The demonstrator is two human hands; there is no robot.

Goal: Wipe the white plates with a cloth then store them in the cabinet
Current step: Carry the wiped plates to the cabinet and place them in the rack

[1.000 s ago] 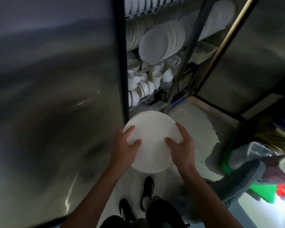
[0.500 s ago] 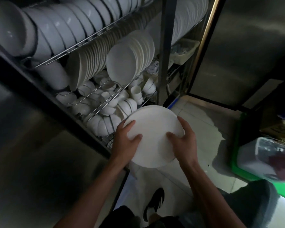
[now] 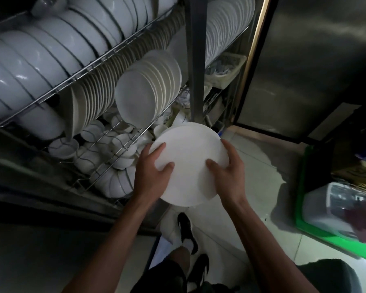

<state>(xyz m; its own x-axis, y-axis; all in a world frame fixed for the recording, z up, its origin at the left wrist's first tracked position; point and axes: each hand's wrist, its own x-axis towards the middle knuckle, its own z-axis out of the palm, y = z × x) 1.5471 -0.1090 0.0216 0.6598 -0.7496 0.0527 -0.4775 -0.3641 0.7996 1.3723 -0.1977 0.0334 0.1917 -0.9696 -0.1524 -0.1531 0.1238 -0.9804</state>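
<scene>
I hold a small stack of white plates [image 3: 188, 157] flat in front of me, just before the open cabinet. My left hand [image 3: 154, 176] grips the stack's left rim with the thumb on top. My right hand [image 3: 228, 174] grips the right rim the same way. Inside the cabinet, a row of white plates [image 3: 150, 92] stands on edge on a wire rack [image 3: 125, 142], directly above and behind the plates I hold. A dark cloth [image 3: 330, 275] hangs at the bottom right by my arm.
Rows of white bowls [image 3: 51, 49] fill the upper wire shelf, and small cups and bowls [image 3: 97, 149] sit on the lowest rack. A dark upright post [image 3: 195, 60] divides the cabinet. The steel door [image 3: 315, 60] stands open at right. A green crate [image 3: 317, 220] holds a clear container on the floor.
The view has swung left and nearer the cabinet, so its racks fill more of the frame. Both hands keep the same grip on the plates, now closer to the standing row.
</scene>
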